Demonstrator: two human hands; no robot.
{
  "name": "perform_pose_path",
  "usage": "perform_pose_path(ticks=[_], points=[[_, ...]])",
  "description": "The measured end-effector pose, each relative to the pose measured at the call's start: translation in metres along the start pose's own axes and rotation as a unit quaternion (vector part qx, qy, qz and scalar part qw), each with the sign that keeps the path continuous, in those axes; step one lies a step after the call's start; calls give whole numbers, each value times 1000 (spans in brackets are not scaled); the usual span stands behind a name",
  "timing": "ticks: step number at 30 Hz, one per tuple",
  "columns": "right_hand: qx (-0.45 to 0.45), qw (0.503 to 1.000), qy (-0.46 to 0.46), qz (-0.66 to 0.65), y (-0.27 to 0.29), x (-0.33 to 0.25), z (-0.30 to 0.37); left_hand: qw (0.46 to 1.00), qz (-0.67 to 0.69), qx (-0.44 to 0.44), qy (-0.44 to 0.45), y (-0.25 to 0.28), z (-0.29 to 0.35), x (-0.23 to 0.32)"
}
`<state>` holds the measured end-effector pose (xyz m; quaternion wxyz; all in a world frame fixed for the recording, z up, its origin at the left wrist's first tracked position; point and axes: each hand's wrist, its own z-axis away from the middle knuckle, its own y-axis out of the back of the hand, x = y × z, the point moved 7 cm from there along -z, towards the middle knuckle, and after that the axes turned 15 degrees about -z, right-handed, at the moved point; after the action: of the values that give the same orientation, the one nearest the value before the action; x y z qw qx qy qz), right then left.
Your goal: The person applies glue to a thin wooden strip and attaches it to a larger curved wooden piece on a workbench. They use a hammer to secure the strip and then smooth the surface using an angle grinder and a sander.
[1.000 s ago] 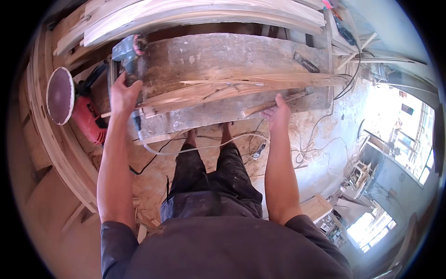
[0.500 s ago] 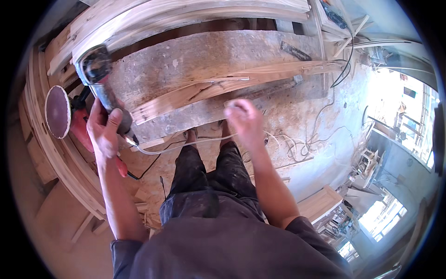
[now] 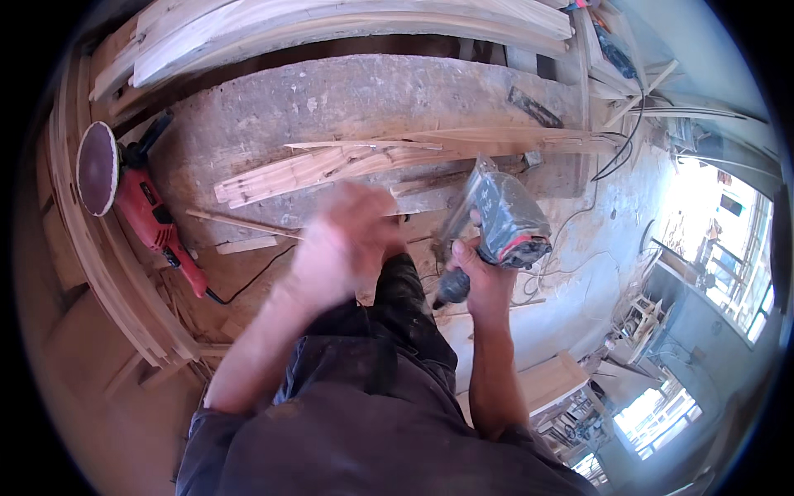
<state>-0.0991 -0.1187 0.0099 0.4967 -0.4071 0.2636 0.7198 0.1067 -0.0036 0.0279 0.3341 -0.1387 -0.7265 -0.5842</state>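
My right hand [image 3: 486, 279] is wrapped round the handle of a grey-and-black nail gun [image 3: 511, 217], raised at the near edge of the workbench [image 3: 273, 99]. My left hand [image 3: 351, 227] is smeared by motion in front of my body, so its fingers cannot be made out. Beyond it, a long pale wooden board [image 3: 281, 175] lies along the bench with dark marks on its surface. A thin wood strip [image 3: 364, 145] rests against the board's far side.
A red disc sander [image 3: 147, 211] lies on the left, its round pad facing outward. Stacked planks [image 3: 347, 29] line the far side, and more planks [image 3: 103, 256] run down the left. A dark metal piece [image 3: 535, 107] sits at the bench's far right; cables trail nearby.
The nail gun has passed from my left hand on the left to my right hand on the right. My left hand has swung inward to the middle.
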Motion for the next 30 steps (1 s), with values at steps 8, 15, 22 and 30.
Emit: perform_pose_path(ticks=[8, 15, 22, 30], points=[[-56, 996, -61, 30, 8, 10, -28, 978, -181, 65, 75, -7, -32, -105], [-76, 994, -76, 1, -7, 9, -40, 983, -154, 33, 91, -10, -38, -118], [-75, 994, -75, 39, -9, 9, -42, 986, -132, 40, 95, -14, -37, -122], [-83, 987, -120, 74, -9, -4, -47, 984, -137, 50, 97, -13, -38, -120]])
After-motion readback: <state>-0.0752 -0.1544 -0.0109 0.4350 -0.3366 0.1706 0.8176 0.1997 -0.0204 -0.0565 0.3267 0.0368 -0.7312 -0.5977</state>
